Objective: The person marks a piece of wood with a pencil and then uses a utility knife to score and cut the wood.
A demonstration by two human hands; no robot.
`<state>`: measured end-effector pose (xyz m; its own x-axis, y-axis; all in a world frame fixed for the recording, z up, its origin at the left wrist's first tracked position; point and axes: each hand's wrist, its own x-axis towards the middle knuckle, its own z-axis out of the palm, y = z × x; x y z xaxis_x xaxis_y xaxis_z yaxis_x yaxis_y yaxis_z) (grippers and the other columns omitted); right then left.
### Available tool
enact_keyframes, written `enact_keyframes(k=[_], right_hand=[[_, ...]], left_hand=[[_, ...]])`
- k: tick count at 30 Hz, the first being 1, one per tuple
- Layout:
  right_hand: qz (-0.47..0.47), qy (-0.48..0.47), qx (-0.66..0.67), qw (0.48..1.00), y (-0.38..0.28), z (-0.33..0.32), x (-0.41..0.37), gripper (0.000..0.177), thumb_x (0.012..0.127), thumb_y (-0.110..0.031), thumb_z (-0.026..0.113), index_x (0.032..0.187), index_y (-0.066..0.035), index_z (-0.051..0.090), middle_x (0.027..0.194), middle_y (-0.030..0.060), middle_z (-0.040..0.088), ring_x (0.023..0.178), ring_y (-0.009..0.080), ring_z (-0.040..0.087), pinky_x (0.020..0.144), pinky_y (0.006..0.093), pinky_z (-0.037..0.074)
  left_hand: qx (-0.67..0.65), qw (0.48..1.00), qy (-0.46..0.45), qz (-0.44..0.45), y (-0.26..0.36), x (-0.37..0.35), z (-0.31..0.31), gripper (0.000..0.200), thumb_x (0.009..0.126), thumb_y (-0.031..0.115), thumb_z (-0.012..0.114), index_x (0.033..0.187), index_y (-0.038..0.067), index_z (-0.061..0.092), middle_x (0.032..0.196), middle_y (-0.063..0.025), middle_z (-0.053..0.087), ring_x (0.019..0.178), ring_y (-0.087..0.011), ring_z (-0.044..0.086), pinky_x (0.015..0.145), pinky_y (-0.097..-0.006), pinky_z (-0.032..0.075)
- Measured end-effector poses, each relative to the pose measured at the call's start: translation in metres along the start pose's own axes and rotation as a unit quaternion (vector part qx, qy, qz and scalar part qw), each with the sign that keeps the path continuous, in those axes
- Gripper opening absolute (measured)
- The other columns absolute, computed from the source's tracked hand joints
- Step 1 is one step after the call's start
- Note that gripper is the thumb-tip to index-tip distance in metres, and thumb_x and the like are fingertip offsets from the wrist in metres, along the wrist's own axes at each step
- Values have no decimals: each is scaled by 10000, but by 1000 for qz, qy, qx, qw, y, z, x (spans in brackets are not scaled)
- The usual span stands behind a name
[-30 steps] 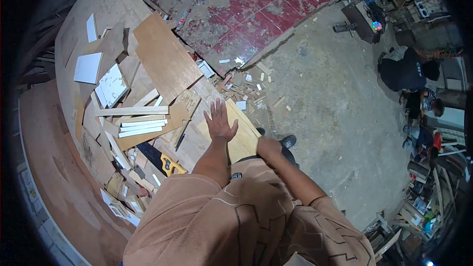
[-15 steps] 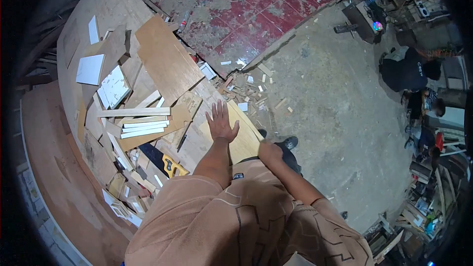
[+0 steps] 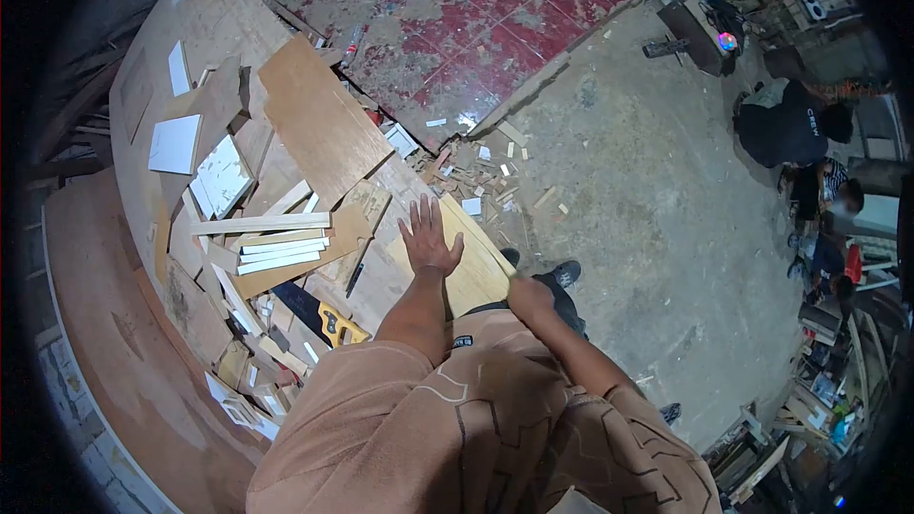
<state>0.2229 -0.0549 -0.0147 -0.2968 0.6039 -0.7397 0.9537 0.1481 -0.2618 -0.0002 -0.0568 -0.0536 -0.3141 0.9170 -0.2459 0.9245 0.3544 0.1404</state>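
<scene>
L hand (image 3: 431, 244) splayed on pale board (image 3: 479, 271); R hand (image 3: 530, 297) prob. fisted, palm hidden, can't tell if holding.

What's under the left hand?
The left hand rests on a pale wood board, visible to its right. The surface directly beneath is covered; can't tell what's there.

Woodworking workshop: 1 handsaw (image 3: 340, 326), plywood (image 3: 319, 124), scattered offcuts (image 3: 471, 206)
</scene>
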Motion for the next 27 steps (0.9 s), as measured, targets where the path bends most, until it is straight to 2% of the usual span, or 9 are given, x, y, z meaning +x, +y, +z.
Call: enact_keyframes(k=[3, 5, 8, 11, 13, 16, 21, 25, 27], right_hand=[[-7, -16, 17, 1000, 6, -49, -69, 290, 880, -146, 430, 976, 37, 634, 980, 276, 665, 911, 431, 665, 778, 500, 534], [43, -56, -18, 997, 10, -57, -85, 293, 872, -144, 440, 994, 45, 628, 997, 290, 656, 930, 447, 654, 794, 509, 525], [-11, -38, 7, 999, -3, -53, -56, 271, 870, -144, 467, 967, 26, 654, 991, 269, 670, 923, 399, 674, 774, 494, 539], [-35, -32, -37, 998, -12, -7, 15, 263, 873, -145, 472, 955, 14, 664, 983, 248, 679, 900, 383, 683, 740, 485, 549], [-27, 40, -17, 999, -22, 0, 29, 240, 852, -136, 494, 917, -15, 691, 927, 238, 688, 811, 370, 702, 703, 488, 557], [-27, 5, 14, 1000, -2, -23, -30, 281, 870, -148, 472, 1027, 10, 644, 942, 261, 679, 876, 404, 686, 739, 486, 552], [17, -38, -15, 999, 4, -50, -72, 299, 878, -160, 447, 990, 31, 647, 965, 281, 669, 889, 426, 675, 767, 504, 540], [-10, -52, -12, 999, -5, -15, 2, 297, 882, -154, 435, 969, 34, 648, 972, 285, 667, 886, 420, 676, 777, 506, 537], [-32, 10, 0, 999, -6, 4, 27, 286, 880, -142, 434, 960, 31, 646, 963, 272, 673, 882, 413, 679, 775, 499, 540]], left_hand=[[-2, 1000, -9, -8, 1, 0, 0, 895, 840, 541, 485, 1524, 76, 143, 1594, -116, 117, 1476, -327, 44, 1157, -582, 25], [13, 1000, -13, -8, 1, 0, 3, 896, 842, 541, 484, 1524, 74, 139, 1595, -116, 115, 1476, -328, 47, 1157, -583, 23], [10, 1000, 4, -4, 1, -1, 3, 899, 836, 537, 493, 1522, 69, 148, 1594, -118, 119, 1476, -329, 52, 1157, -584, 24], [4, 1000, 10, -4, 1, -1, 2, 893, 834, 534, 497, 1516, 64, 163, 1592, -121, 123, 1476, -326, 54, 1157, -584, 24], [0, 1000, 10, -6, 0, 0, 2, 890, 835, 534, 496, 1515, 65, 166, 1593, -122, 122, 1477, -323, 53, 1158, -584, 23], [-11, 1000, 9, -1, -2, 0, 3, 885, 836, 533, 497, 1514, 66, 172, 1593, -124, 118, 1478, -319, 50, 1158, -584, 21], [1, 1000, -1, -5, 0, 0, 1, 884, 839, 539, 489, 1514, 64, 174, 1596, -121, 102, 1478, -319, 35, 1156, -586, 16], [15, 1000, -16, -8, 3, -1, -1, 892, 848, 549, 466, 1519, 57, 147, 1599, -117, 86, 1480, -318, 19, 1157, -584, 8], [18, 1000, -13, -8, 0, 0, -2, 894, 851, 553, 459, 1521, 56, 137, 1600, -116, 82, 1480, -316, 14, 1157, -583, 6]])
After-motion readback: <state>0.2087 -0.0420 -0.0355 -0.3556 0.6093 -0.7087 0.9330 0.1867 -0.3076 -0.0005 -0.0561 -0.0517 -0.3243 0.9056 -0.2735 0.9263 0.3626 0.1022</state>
